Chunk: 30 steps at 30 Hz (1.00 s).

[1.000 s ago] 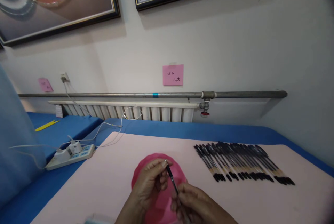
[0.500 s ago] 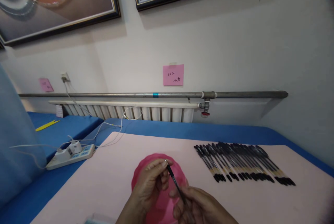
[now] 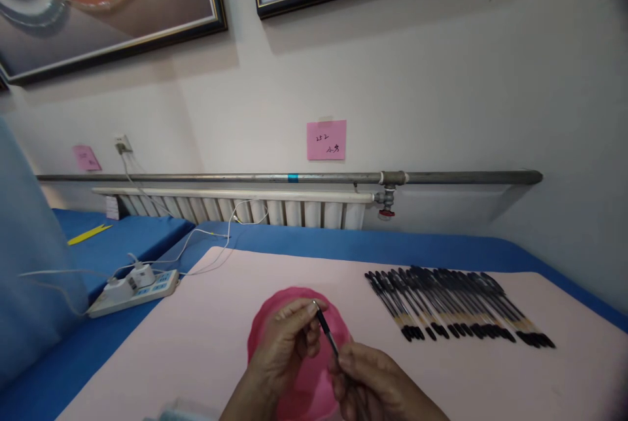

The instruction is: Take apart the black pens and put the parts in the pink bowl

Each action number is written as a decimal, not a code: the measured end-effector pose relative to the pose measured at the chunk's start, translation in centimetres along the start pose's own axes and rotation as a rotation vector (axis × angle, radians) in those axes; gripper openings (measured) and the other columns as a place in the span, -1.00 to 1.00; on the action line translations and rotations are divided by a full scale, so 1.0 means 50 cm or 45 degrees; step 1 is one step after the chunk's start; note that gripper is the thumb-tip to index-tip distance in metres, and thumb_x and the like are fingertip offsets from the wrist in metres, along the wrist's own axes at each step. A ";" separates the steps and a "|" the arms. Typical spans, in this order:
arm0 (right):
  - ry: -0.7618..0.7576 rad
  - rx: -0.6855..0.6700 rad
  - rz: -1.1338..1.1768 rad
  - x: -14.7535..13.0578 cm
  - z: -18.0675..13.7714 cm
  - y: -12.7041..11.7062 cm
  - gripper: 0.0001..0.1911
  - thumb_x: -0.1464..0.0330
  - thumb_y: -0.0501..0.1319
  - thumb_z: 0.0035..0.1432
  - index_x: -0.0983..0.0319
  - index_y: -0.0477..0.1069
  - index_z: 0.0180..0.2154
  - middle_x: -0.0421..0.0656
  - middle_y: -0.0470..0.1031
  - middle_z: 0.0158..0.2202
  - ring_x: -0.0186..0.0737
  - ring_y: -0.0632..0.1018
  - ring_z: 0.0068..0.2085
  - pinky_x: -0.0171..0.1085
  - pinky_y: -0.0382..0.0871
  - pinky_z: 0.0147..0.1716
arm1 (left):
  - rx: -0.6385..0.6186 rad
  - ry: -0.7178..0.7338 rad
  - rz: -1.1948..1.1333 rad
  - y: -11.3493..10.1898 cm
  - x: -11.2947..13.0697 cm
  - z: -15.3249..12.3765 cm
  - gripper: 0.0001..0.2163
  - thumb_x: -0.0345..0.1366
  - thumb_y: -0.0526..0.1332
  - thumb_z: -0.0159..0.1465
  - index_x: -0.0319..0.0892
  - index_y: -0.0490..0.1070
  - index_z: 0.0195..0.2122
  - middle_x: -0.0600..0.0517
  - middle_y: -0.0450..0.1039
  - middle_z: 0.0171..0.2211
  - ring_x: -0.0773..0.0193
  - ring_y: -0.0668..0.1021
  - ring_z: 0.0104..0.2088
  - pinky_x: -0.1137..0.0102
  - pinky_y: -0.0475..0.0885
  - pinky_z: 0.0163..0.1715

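One head-worn camera looks down across the counter (image 3: 417, 244), facing the wall (image 3: 422, 81) at twelve o'clock. Hands (image 3: 282, 342) (image 3: 373, 375) sit close, at six.

On the wall (image 3: 432, 81), right around the middle of the frame, I can read a pink note (image 3: 326, 141): "252" handwritten in dark strokes, and lower, toward its right corner, two Chinese characters. The first looks like 小; the second I can't make out for sure. Another pink slip (image 3: 87, 157), at the frame's left, bears writing too small to read.
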State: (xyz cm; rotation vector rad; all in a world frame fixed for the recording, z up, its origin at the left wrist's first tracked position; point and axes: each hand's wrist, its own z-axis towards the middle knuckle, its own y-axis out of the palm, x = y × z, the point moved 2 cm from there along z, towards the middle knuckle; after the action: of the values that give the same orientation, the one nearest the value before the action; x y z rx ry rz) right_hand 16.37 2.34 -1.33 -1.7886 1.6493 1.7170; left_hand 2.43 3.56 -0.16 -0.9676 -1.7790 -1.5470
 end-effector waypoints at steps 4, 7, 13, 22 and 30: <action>0.011 0.018 0.046 -0.004 -0.004 0.003 -0.74 0.24 0.33 -0.05 0.25 0.31 -0.41 -0.25 0.45 -0.56 -0.48 0.41 -0.64 -0.53 0.13 -0.69 | -0.016 0.018 0.004 -0.003 -0.002 0.004 -0.75 -0.23 0.36 0.02 -0.29 0.53 -0.32 0.13 0.31 -0.65 0.49 0.31 -0.65 0.55 0.10 -0.66; 0.091 -0.009 0.101 -0.005 -0.005 0.005 -0.73 0.18 0.23 0.04 0.28 0.35 -0.38 -0.19 0.47 -0.52 -0.47 0.45 -0.61 -0.52 0.18 -0.66 | -0.008 0.012 0.003 -0.004 -0.002 0.005 -0.75 -0.23 0.37 0.00 -0.28 0.53 -0.34 0.12 0.32 -0.65 0.49 0.32 -0.65 0.55 0.10 -0.66; -0.075 0.006 -0.153 0.005 0.004 -0.007 -0.79 0.29 0.28 -0.04 0.27 0.29 -0.49 -0.25 0.42 -0.61 -0.50 0.35 -0.66 -0.51 0.09 -0.69 | 0.082 0.027 -0.046 -0.003 0.007 0.007 -0.72 -0.22 0.39 -0.04 -0.29 0.51 -0.36 0.15 0.29 -0.66 0.51 0.29 -0.65 0.56 0.13 -0.64; -0.114 0.120 -0.340 0.001 0.006 -0.013 -0.84 0.31 0.21 -0.07 0.23 0.25 -0.48 -0.29 0.39 -0.62 -0.47 0.34 -0.67 -0.49 0.08 -0.72 | 0.412 0.218 0.661 -0.077 0.068 0.012 -0.72 -0.11 0.28 0.05 -0.18 0.30 -0.61 0.22 0.15 -0.75 0.47 0.19 -0.68 0.51 0.09 -0.62; -0.108 0.128 -0.363 0.000 0.006 -0.012 -0.87 0.33 0.17 -0.02 0.22 0.23 -0.48 -0.29 0.40 -0.61 -0.48 0.33 -0.69 -0.49 0.05 -0.75 | 0.479 0.143 0.979 -0.101 0.067 0.017 -0.83 -0.43 0.35 -0.15 -0.16 0.46 -0.49 0.17 0.33 -0.70 0.36 0.34 -0.62 0.47 0.12 -0.57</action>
State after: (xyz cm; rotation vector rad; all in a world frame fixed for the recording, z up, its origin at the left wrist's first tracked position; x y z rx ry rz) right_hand 16.65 2.77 -1.72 -1.7777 1.3459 1.5344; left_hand -3.62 4.58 -0.40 -1.1519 -1.3088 -0.7385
